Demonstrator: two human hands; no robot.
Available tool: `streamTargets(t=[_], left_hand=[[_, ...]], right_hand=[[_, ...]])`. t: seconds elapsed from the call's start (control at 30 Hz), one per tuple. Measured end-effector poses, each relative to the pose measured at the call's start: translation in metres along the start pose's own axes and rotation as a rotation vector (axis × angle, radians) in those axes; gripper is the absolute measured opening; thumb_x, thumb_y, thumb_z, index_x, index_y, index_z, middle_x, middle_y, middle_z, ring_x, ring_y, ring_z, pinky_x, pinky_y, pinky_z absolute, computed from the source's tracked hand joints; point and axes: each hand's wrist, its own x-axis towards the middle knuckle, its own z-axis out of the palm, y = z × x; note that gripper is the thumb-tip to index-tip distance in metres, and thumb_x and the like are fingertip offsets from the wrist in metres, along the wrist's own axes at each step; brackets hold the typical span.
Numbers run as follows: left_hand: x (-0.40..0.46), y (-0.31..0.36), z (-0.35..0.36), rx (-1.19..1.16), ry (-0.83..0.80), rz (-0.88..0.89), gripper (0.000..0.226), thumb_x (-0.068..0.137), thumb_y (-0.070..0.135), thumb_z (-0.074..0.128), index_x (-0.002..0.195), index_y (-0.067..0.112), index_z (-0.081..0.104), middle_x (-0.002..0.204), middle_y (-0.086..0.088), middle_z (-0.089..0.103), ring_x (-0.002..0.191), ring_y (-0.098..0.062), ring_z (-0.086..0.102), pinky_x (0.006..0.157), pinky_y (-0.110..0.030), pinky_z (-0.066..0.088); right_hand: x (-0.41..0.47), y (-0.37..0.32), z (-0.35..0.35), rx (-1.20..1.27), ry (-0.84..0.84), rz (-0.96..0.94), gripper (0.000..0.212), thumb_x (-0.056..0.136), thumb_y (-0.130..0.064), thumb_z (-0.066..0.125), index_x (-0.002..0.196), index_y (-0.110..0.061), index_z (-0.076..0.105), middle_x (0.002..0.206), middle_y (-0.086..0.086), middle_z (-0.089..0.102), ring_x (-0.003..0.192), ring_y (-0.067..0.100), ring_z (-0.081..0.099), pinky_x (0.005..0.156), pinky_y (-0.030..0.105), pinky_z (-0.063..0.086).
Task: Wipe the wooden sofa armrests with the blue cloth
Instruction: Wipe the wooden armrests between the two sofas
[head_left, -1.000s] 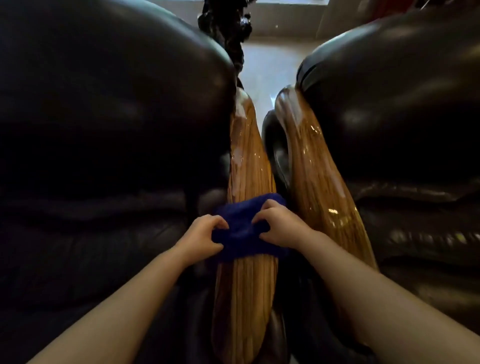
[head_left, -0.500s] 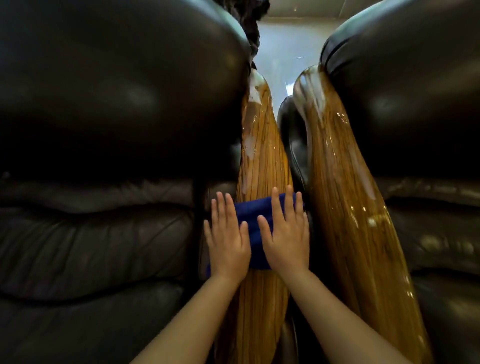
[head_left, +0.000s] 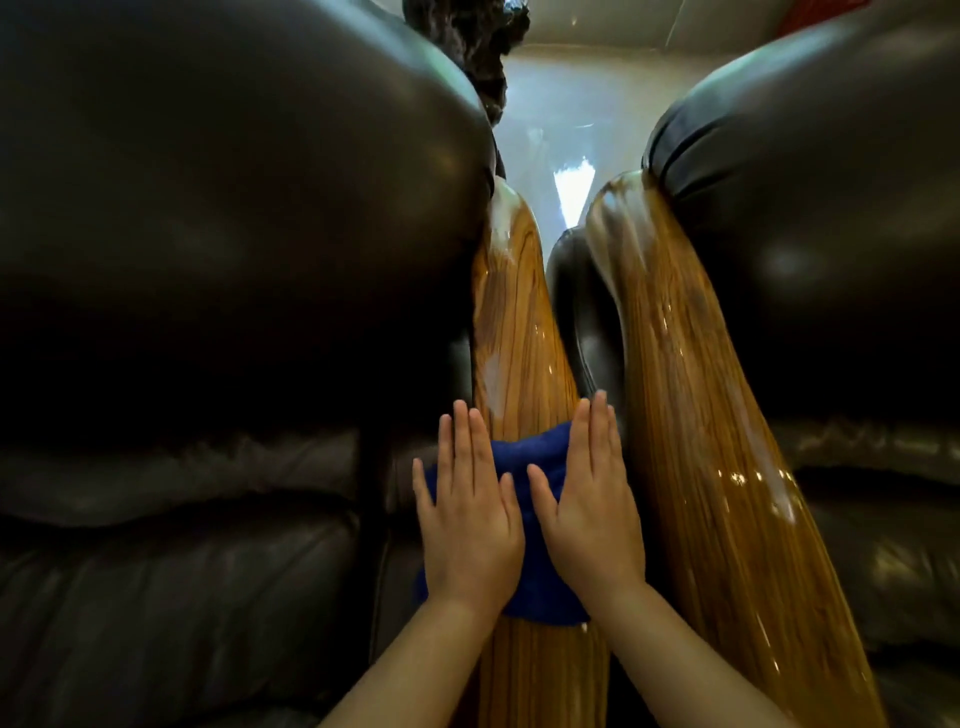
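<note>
The blue cloth (head_left: 524, 525) is spread over the crown of the left armrest (head_left: 514, 332), roughly midway along its visible length, and it is pinned there by both hands. The left hand (head_left: 467, 519) is laid flat, fingers straight and close together, palm down on the cloth's left half; the right hand (head_left: 587, 514) is set the same way on the right half, so nothing is gripped, only pressed. Open palms look chosen to spread pressure across the rounded wood and to drag the whole cloth along the grain rather than a bunched corner. The fingertips are seen reaching past the cloth's far edge, the left ones onto the dark gap beside the cushion (head_left: 234, 234), the right ones toward the slot between the two armrests. The right armrest (head_left: 717, 441) is left uncovered, just beside the right hand, glossy with streaks of reflected light; whether those streaks are shine or residue cannot be told. A pale smear is noticed on the left armrest ahead of the cloth, so that stretch is judged not yet wiped. Much is hidden: the cloth's middle lies under the palms, its near edge hangs in shadow, and the armrests' lower ends are cut off by the frame. The dark shape (head_left: 467, 47) at the top cannot be identified, and the right cushion (head_left: 810, 249) is lost in gloom.
</note>
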Motion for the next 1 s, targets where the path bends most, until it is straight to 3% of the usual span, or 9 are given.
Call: streamTargets(t=[0.1,0.2,0.3,0.4,0.6,0.73,0.8,0.9,1.0], left_hand=[[0.062,0.012,-0.001,-0.001,0.02,0.022,0.062,0.095,0.034,0.02,0.14,0.021,-0.02,0.152,0.002,-0.022,0.141,-0.013,-0.019,0.118,-0.049,0.005],[0.068,0.013,-0.006,0.005,0.09,0.047,0.066,0.094,0.035,0.025,0.142,0.019,-0.018,0.152,-0.002,-0.019,0.142,-0.017,-0.015,0.116,-0.047,0.001],[0.033,-0.003,-0.005,-0.145,0.007,0.106,0.065,0.092,0.036,0.021,0.142,0.027,-0.02,0.152,0.008,-0.024,0.142,-0.008,-0.017,0.115,-0.04,0.0],[0.03,-0.012,0.0,-0.224,-0.152,0.133,0.057,0.093,0.034,0.018,0.139,0.031,-0.017,0.148,0.02,-0.026,0.136,0.006,-0.023,0.119,-0.034,0.003],[0.066,-0.006,-0.002,-0.06,-0.179,0.193,0.057,0.087,0.041,0.003,0.137,0.027,-0.02,0.147,0.015,-0.03,0.135,0.001,-0.029,0.113,-0.026,-0.013],[0.117,0.003,0.002,-0.041,-0.145,0.186,0.056,0.088,0.039,0.005,0.137,0.026,-0.017,0.149,0.011,-0.023,0.136,-0.001,-0.028,0.112,-0.026,-0.012],[0.152,0.008,0.007,0.008,-0.13,0.189,0.054,0.093,0.035,0.012,0.137,0.025,-0.017,0.151,0.009,-0.019,0.138,-0.004,-0.024,0.115,-0.029,-0.007],[0.185,0.018,0.004,0.076,-0.103,0.158,0.056,0.096,0.03,0.018,0.136,0.023,-0.021,0.154,0.004,-0.019,0.139,-0.009,-0.022,0.118,-0.036,-0.002],[0.168,0.015,-0.005,0.083,-0.033,0.114,0.058,0.093,0.034,0.012,0.135,0.025,-0.027,0.148,0.008,-0.031,0.137,-0.008,-0.028,0.114,-0.036,-0.012]], right_hand=[[0.056,-0.005,-0.006,0.04,0.019,0.034,0.07,0.089,-0.053,0.025,0.142,-0.027,-0.012,0.156,0.0,-0.014,0.143,0.015,-0.008,0.117,0.04,0.011],[0.061,-0.008,-0.01,-0.048,0.06,0.093,0.066,0.09,-0.055,0.025,0.141,-0.038,-0.014,0.157,0.002,-0.015,0.144,0.022,-0.005,0.11,0.055,0.011],[0.035,-0.007,-0.011,0.085,0.005,0.027,0.061,0.091,-0.052,0.023,0.141,-0.04,-0.01,0.154,-0.006,-0.008,0.144,0.02,0.004,0.109,0.041,0.02],[0.034,-0.004,-0.007,0.068,-0.081,-0.016,0.055,0.096,-0.04,0.027,0.143,-0.03,-0.002,0.154,-0.008,0.002,0.144,0.015,0.003,0.111,0.026,0.009],[0.065,-0.004,-0.004,0.078,-0.127,-0.057,0.054,0.092,-0.043,0.01,0.142,-0.027,-0.002,0.153,-0.011,-0.002,0.143,0.005,-0.007,0.113,0.023,0.001],[0.118,-0.001,0.005,0.125,-0.167,-0.122,0.054,0.093,-0.043,0.009,0.143,-0.028,-0.003,0.153,-0.013,-0.006,0.141,0.0,-0.011,0.111,0.017,-0.003],[0.153,0.002,0.011,0.179,-0.211,-0.122,0.051,0.097,-0.036,0.017,0.144,-0.026,-0.002,0.154,-0.011,-0.004,0.141,0.002,-0.008,0.113,0.02,0.002],[0.192,0.002,0.009,0.174,-0.283,-0.077,0.052,0.099,-0.033,0.021,0.145,-0.028,-0.001,0.157,-0.009,-0.002,0.142,0.006,-0.005,0.116,0.042,0.005],[0.185,0.008,0.003,0.208,-0.15,-0.037,0.05,0.095,-0.042,0.02,0.142,-0.042,0.001,0.153,-0.016,-0.003,0.141,0.003,-0.006,0.113,0.046,-0.003]])
